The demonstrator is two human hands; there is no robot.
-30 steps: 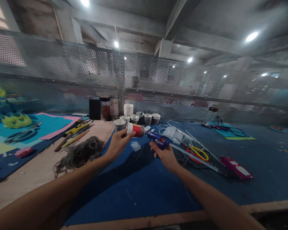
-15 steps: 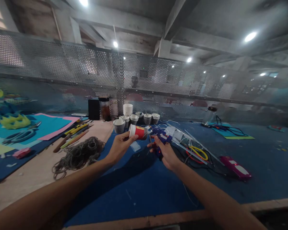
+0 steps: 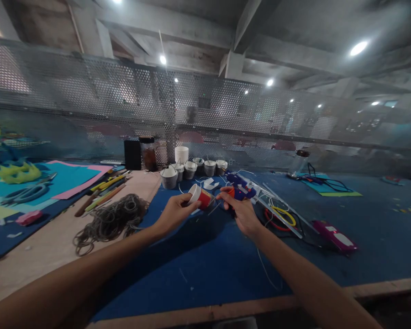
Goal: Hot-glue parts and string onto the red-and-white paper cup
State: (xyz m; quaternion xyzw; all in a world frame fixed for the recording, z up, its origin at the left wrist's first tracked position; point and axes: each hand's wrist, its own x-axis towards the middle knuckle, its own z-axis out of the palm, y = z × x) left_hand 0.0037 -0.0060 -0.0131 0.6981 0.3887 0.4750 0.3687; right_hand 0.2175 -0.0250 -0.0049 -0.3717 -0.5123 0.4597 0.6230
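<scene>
My left hand (image 3: 176, 212) grips a red and white paper cup (image 3: 204, 199), tilted with its open mouth toward the upper left. Some grey shows at the cup's far end, and a thin grey strand runs beside it. My right hand (image 3: 242, 214) is closed around a blue glue gun (image 3: 243, 188) with an orange part beside the fingers. Its handle is mostly hidden behind the hand. The right fingertips are close to the strand; I cannot tell whether they also pinch it. Behind the cup lie white scraps (image 3: 210, 183).
Several grey-covered cups (image 3: 169, 178) stand at the back beside stacked white cups (image 3: 181, 154). Tangled grey cord (image 3: 111, 221) lies left, near tools (image 3: 106, 187) and pliers (image 3: 27, 192). Clear sticks (image 3: 281, 219), coloured cable loops (image 3: 283, 214) and a purple packet (image 3: 335, 236) lie right.
The cup has moved slightly right and down, turning so more of its mouth shows. The glue gun and my right hand have shifted right, and the gun's front now points further up.
</scene>
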